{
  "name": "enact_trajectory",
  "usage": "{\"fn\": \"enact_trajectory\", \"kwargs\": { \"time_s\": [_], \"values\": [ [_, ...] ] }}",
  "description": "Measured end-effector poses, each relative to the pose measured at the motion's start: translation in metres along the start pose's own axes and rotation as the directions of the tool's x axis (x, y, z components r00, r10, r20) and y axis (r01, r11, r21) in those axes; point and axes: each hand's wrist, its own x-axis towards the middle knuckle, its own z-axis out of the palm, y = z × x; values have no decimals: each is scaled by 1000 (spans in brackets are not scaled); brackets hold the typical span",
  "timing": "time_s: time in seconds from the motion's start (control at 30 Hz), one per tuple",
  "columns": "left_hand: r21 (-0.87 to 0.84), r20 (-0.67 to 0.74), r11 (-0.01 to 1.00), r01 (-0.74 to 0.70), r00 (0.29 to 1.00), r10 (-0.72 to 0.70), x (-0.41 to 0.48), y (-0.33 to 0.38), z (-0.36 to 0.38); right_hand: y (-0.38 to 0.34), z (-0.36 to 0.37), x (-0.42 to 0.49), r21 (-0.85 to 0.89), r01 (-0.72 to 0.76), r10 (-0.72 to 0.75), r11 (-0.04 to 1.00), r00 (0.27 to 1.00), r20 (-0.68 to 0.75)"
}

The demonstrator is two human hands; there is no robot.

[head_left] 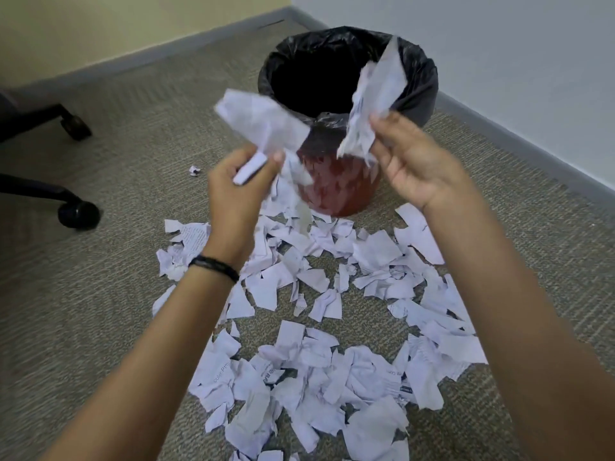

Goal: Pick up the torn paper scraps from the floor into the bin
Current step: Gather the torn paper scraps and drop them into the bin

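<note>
A red bin (342, 184) lined with a black bag (419, 78) stands on the carpet by the wall. My left hand (236, 191) grips a white paper scrap (263, 121) in front of the bin's near rim. My right hand (419, 161) pinches a bunch of torn scraps (376, 94) that reaches up over the bin's opening. A small blurred scrap (303, 214) hangs in the air under my left hand. Several torn white scraps (316, 371) lie spread over the carpet between me and the bin.
Black chair legs with castors (78, 212) stand at the left. A lone small scrap (194, 170) lies left of the bin. Grey skirting runs along both walls; the corner lies behind the bin.
</note>
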Motion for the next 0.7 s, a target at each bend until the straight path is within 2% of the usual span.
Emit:
{"fn": "enact_trajectory", "kwargs": {
  "time_s": [0.13, 0.2, 0.23, 0.27, 0.3, 0.37, 0.4, 0.43, 0.5, 0.63, 0.7],
  "values": [
    [-114, 0, 993, 22, 1000, -22, 36, 41, 29, -26, 24, 27, 119, 102, -96, 988, 994, -50],
    [-203, 37, 972, 117, 993, -112, 56, 50, 44, -32, 33, 41, 185, 114, -90, 976, 987, -137],
    [-304, 46, 932, 198, 980, -193, 65, 55, 49, -33, 37, 47, 215, 122, -85, 969, 981, -173],
    [-438, 69, 852, 286, 956, -285, 73, 60, 54, -35, 40, 52, 229, 122, -67, 966, 970, -233],
    [-577, 141, 729, 367, 925, -354, 79, 67, 58, -37, 41, 56, 245, 112, -40, 963, 959, -281],
    [-728, 290, 515, 453, 884, -367, 87, 77, 65, -39, 41, 58, 287, 80, 3, 955, 961, -276],
    [-748, 330, 472, 466, 879, -345, 88, 81, 67, -40, 40, 57, 301, 60, 15, 952, 970, -243],
    [-755, 355, 460, 467, 881, -313, 87, 84, 69, -39, 38, 55, 289, 47, 11, 956, 980, -197],
    [-750, 340, 493, 442, 896, -286, 84, 86, 72, -37, 32, 51, 135, 45, -27, 990, 991, -134],
    [-754, 336, 521, 399, 917, -216, 77, 80, 65, -26, 14, 36, -159, 180, -191, 971, 980, -61],
    [-704, 323, 617, 352, 932, -164, 70, 69, 55, -12, 4, 22, -245, 247, -263, 938, 964, -37]
  ]
}}
